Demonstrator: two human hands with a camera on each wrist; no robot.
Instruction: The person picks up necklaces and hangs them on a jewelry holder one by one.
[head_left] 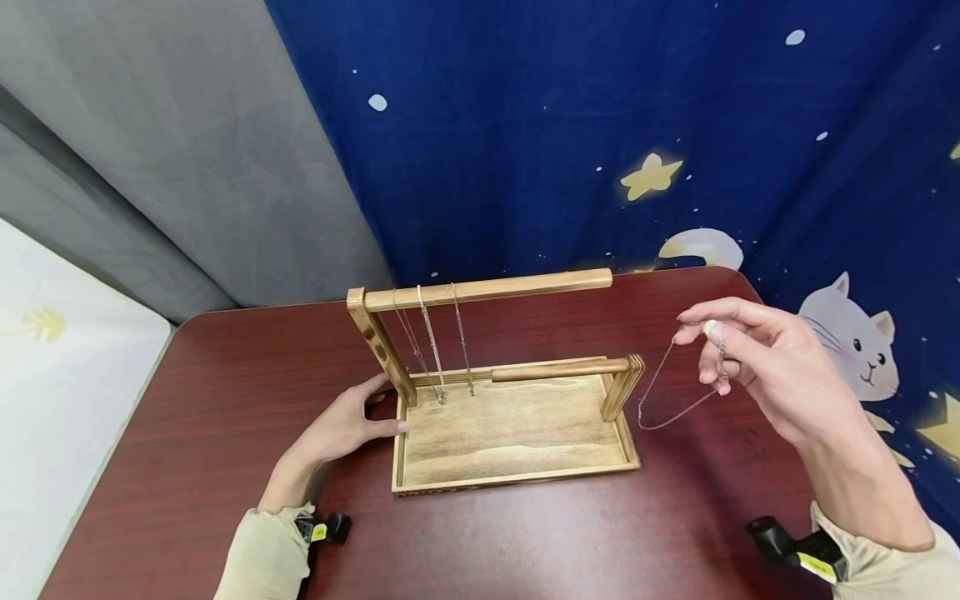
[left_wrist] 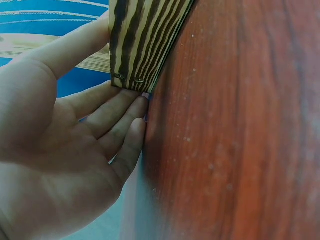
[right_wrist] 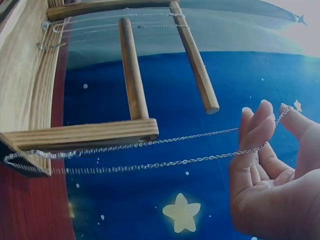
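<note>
My right hand (head_left: 757, 350) pinches a thin silver chain necklace (right_wrist: 190, 161) between thumb and fingers, right of a wooden jewelry stand (head_left: 517, 483). The necklace hangs in a long loop, its lower end near the tray's right side. Three necklaces (head_left: 427, 321) hang on the left part of the stand's tall bar (head_left: 525, 287), their lower ends reaching the tray. At the stand's left end rests my left hand (head_left: 348, 425), thumb on the rim and fingers extended against the side (left_wrist: 135, 45). Its fingertips are partly hidden behind the post in the head view.
A lower bar (head_left: 558, 369) runs left from a short post (head_left: 622, 387) at the tray's right end. Both bars have a free end. The stand is on a dark red wooden table (head_left: 517, 550). Blue curtain (head_left: 525, 150) and grey curtain (head_left: 195, 150) hang behind it.
</note>
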